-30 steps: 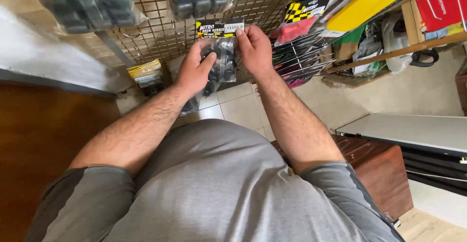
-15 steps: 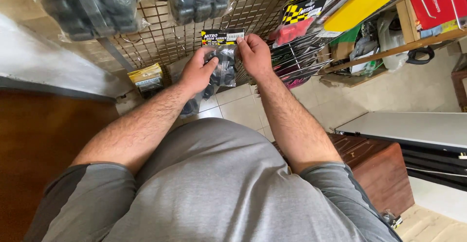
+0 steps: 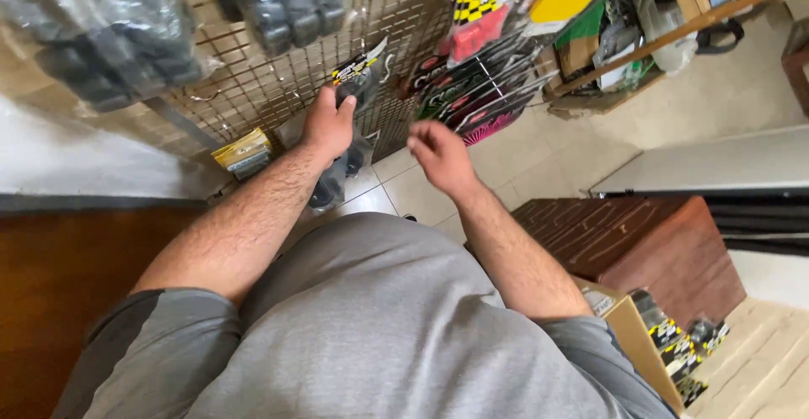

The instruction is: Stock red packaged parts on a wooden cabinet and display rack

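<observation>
Gripping 1 clear packet against the wire grid, left hand clenched on it. Packet hangs lengthwise, top far. Right hand empty, slack, just right of it.

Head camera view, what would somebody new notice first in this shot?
Most likely the left hand, centre frame, gripping a clear hanging packet of dark parts against the wire grid panel. The right hand hangs open and empty beside it. Bright yellow, black and pink packets hang on the grid at upper right.
</observation>
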